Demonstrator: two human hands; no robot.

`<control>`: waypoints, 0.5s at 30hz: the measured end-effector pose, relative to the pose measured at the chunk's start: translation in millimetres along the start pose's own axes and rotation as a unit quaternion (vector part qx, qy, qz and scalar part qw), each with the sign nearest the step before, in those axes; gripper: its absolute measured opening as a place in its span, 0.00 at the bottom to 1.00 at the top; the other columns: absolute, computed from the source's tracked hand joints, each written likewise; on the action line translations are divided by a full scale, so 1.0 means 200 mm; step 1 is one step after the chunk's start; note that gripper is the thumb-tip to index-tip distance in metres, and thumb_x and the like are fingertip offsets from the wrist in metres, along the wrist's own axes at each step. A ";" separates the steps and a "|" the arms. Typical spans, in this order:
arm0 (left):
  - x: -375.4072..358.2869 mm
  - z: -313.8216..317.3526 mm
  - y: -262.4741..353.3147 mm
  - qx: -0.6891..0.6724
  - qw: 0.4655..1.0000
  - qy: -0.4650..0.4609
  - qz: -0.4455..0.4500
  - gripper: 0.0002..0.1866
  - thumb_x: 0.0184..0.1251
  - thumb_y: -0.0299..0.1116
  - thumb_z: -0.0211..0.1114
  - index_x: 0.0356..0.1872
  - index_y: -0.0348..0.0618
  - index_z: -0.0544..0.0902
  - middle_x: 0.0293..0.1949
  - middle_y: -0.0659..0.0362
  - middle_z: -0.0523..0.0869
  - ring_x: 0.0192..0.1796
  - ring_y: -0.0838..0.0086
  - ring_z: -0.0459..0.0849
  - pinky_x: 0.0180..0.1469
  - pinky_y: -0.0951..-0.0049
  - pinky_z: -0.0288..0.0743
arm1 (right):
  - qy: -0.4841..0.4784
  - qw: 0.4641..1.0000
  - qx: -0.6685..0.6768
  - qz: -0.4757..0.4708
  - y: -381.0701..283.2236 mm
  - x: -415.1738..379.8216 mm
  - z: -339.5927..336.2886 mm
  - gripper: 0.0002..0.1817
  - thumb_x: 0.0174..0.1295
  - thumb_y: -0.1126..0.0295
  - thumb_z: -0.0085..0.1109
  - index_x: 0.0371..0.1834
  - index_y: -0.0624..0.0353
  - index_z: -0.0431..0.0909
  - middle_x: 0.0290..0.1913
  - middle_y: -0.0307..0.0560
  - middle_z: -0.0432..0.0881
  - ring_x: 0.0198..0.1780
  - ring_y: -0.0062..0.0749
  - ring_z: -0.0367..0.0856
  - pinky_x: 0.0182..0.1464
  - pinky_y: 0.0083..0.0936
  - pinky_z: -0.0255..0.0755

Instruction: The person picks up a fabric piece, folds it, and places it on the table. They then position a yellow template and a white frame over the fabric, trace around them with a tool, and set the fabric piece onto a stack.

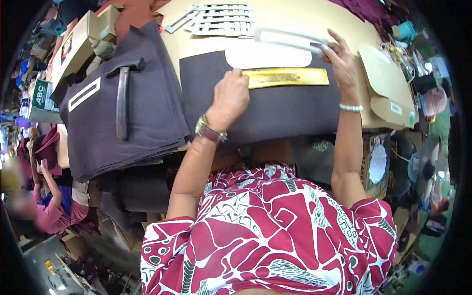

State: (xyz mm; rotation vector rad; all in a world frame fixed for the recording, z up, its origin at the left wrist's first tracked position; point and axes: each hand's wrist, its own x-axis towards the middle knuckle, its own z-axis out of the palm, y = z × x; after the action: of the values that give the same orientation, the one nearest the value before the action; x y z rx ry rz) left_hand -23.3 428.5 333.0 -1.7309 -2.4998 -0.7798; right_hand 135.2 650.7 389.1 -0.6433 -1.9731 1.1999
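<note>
- One green box (40,93) marked ABC stands at the far left; its contents cannot be seen.
- Next comes a cardboard box (76,51), its inside hidden.
- On a stack of dark sheets (152,115) lie a white frame (84,95) and a hammer (123,103), probably the heaviest thing here.
- The left hand (230,96) curls its fingers at the left end of a yellow bar (290,77); whether it grips or only presses, I cannot tell.
- That bar rests on a dark panel (280,113), just below a white plate; it looks light, stiff and perhaps slick, best held by its ends.
- The right hand (340,61) pinches one end of a blurred pale frame (295,34), raised over the white plate (270,54). Thin-barred, it is likely light and easily bent; the end suits a grasp.
- Below right, a carton (373,189) shows something white and crumpled, inside or against it.
</note>
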 end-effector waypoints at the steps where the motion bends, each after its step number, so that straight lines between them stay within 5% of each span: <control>1: 0.01 -0.01 -0.02 -0.019 1.000 -0.020 -0.011 0.10 0.62 0.26 0.51 0.30 0.35 0.82 0.36 0.49 0.79 0.42 0.56 0.79 0.47 0.59 0.73 | 0.004 0.999 0.031 0.034 0.03 -0.09 -0.05 0.26 0.63 0.73 0.55 0.65 0.65 0.64 0.37 0.43 0.81 0.35 0.21 0.80 0.37 0.15 0.73; 7: 0.02 -0.03 -0.08 -0.096 0.994 -0.040 -0.024 0.11 0.63 0.28 0.52 0.37 0.36 0.83 0.37 0.50 0.79 0.41 0.57 0.80 0.46 0.62 0.72 | 0.009 0.974 0.124 0.189 0.11 -0.43 -0.06 0.25 0.61 0.76 0.58 0.62 0.68 0.65 0.34 0.43 0.83 0.29 0.14 0.75 0.30 0.10 0.69; 15: -0.01 -0.05 -0.07 -0.119 0.991 -0.052 -0.018 0.14 0.58 0.34 0.62 0.41 0.34 0.81 0.41 0.50 0.78 0.43 0.58 0.80 0.47 0.63 0.73 | 0.032 0.977 0.030 0.210 0.17 -0.45 0.04 0.25 0.60 0.74 0.59 0.60 0.70 0.67 0.32 0.44 0.84 0.26 0.15 0.76 0.27 0.11 0.68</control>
State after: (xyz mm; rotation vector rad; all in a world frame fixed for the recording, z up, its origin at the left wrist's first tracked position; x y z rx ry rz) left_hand -38.0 419.1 334.8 -1.8444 -2.6055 -1.0568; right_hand 185.4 597.1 327.9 -1.0915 -1.7915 1.4589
